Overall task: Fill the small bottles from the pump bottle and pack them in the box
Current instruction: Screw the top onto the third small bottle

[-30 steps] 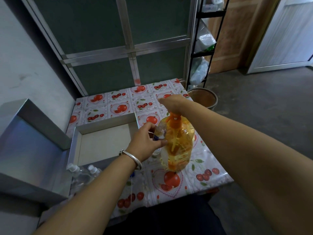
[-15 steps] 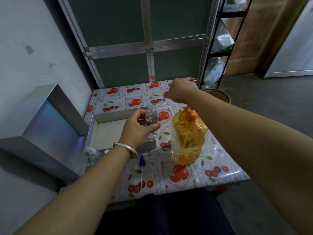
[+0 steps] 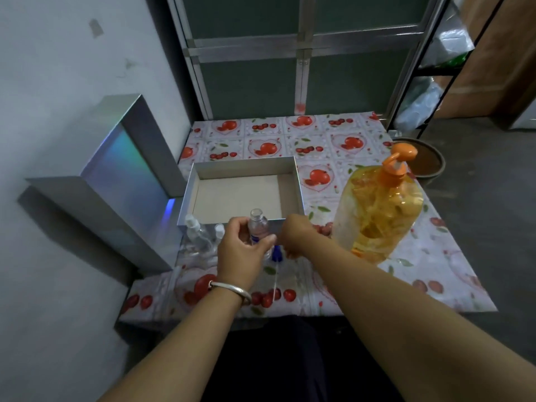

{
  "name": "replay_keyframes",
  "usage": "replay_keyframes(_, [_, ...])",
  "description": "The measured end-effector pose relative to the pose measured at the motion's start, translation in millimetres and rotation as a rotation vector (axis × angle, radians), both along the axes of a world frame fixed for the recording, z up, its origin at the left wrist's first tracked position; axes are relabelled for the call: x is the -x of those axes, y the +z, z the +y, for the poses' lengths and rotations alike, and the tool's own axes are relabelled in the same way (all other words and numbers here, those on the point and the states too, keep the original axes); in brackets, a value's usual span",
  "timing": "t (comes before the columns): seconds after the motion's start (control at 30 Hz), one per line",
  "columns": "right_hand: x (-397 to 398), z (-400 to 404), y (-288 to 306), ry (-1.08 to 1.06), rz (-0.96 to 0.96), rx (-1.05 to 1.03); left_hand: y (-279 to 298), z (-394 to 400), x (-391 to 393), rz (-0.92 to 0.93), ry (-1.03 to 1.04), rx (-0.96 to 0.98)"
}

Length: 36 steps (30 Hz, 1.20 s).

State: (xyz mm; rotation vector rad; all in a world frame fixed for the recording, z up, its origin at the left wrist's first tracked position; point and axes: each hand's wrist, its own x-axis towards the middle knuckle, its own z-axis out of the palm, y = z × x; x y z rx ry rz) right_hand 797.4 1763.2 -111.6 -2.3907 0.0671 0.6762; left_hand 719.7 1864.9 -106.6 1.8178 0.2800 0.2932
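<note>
Just below the middle of the frame, the left hand [image 3: 242,250] is wrapped around a small clear bottle [image 3: 259,227], fingers and thumb closed on its body; the bottle stands upright with its neck open and uncapped. Just to its right, the right hand [image 3: 295,232] reaches down toward a blue spray cap [image 3: 277,252] lying on the tablecloth with its thin tube trailing toward the lower edge; whether the fingers already pinch the cap cannot be told, since the knuckles hide them. A silver bangle [image 3: 232,290] sits on the left wrist.

Directly behind both hands lies the open box [image 3: 298,192], empty, its near wall almost touching the held bottle. To the left of the left hand, two capped small bottles [image 3: 200,235] crowd the gap between the box's near left corner and the box lid [image 3: 127,175], which leans tilted against the wall at centre left. The pump bottle [image 3: 377,216], orange-headed and yellow, stands upright right of centre, just beside the right forearm. The table [image 3: 435,271] shows bare cloth along its right side and far edge.
</note>
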Motion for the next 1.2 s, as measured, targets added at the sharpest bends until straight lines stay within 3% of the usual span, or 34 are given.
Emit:
replay_keyframes(0.13, [0.1, 8.0, -36.0, 0.093, 0.064, 0.226, -21.8, 2.2, -3.9, 0.018, 0.044, 0.018])
replay_keyframes(0.4, [-1.2, 18.2, -69.2, 0.042, -0.04, 0.216, -35.0, 2.3, -14.6, 0.048, 0.068, -0.021])
replay_keyframes(0.6, [-10.4, 1.6, -22.4, 0.089, -0.188, 0.11, -23.6, -0.6, -17.2, 0.047, 0.067, -0.004])
replay_keyframes(0.67, [-14.9, -6.2, 3.4, 0.01, -0.31, -0.015, -15.5, -3.7, -17.2, 0.049, 0.057, 0.008])
replay_keyframes(0.8, [-16.5, -16.1, 62.1, -0.175, -0.448, -0.498, -0.6, -13.5, -17.8, 0.053, 0.039, -0.048])
replay_keyframes(0.9, [-13.5, -17.6, 96.6, -0.226, -0.517, -0.691, 5.7, -18.5, -20.4, 0.056, 0.097, -0.037])
replay_keyframes(1.0, [-9.4, -19.6, 115.7, -0.233, -0.555, -0.774, 11.2, -19.0, -21.1, 0.13, 0.101, -0.078])
replay_keyframes(1.2, [-6.9, -24.5, 122.4, -0.203, -0.622, -0.746, 19.7, -19.2, -20.6, 0.143, 0.071, -0.145])
